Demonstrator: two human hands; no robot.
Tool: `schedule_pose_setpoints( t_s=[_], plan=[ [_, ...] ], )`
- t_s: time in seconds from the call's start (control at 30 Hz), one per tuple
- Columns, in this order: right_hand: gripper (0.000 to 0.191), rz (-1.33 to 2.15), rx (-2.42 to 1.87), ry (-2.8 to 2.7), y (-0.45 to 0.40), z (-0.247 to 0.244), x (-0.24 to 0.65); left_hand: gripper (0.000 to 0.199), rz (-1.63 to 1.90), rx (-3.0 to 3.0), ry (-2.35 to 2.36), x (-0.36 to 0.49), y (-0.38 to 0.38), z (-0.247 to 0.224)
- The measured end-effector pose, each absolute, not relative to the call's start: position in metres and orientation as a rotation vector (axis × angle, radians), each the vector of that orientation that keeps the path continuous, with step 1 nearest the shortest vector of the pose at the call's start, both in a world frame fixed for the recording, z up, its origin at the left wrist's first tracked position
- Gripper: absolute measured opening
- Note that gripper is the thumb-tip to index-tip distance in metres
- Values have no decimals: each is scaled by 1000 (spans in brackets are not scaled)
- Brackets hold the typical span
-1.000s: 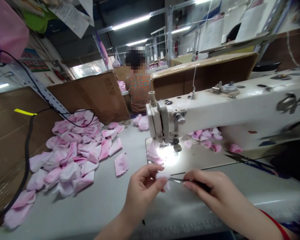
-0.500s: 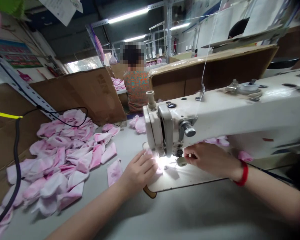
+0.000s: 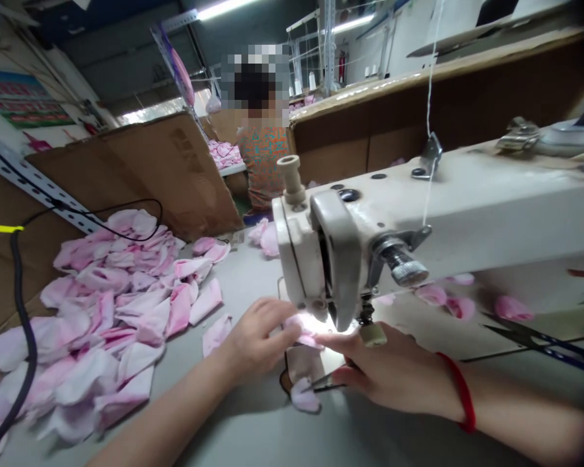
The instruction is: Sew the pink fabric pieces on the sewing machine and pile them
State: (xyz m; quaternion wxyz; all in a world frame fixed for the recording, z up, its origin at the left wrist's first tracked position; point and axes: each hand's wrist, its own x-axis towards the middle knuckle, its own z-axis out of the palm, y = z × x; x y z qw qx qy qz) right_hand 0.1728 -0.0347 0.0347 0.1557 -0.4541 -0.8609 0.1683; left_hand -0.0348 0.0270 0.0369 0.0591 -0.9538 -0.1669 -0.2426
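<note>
Left hand (image 3: 257,340): fingers curled, tips pressing a pink fabric piece (image 3: 302,326) at the sewing machine's (image 3: 343,253) needle area. Right hand (image 3: 384,370): pinching a slim dark tool (image 3: 327,383), fingertips beside the same piece; red wrist cord (image 3: 462,402). Second pink piece (image 3: 304,395) below, near the desk's (image 3: 253,415) front edge. Pink pile (image 3: 109,311) toward desk's left; scissors (image 3: 540,340) right.

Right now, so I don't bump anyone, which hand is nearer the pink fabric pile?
Left: the left hand is just right of the pink fabric pile; the right hand is farther right.
</note>
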Motion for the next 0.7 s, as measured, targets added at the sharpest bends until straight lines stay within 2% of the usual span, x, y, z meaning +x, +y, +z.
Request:
schedule_pose_setpoints(
  t_s=[0.17,0.37,0.53,0.63,0.7],
  plan=[
    [31,547,-1362,-2430,-35,30,168,21,-800,-2907,-715,-25,36,30],
    [32,634,-1377,-2490,-37,31,167,18,-570,-2867,-834,-23,36,28],
    [30,609,-1383,-2501,-41,32,166,20,-623,-2683,-587,-24,25,30],
    [22,584,-1392,-2540,-44,33,166,20,-455,-2730,-350,-22,7,38],
    [18,589,-1393,-2558,-45,34,167,24,-358,-2801,-352,-19,0,42]
  ],
)
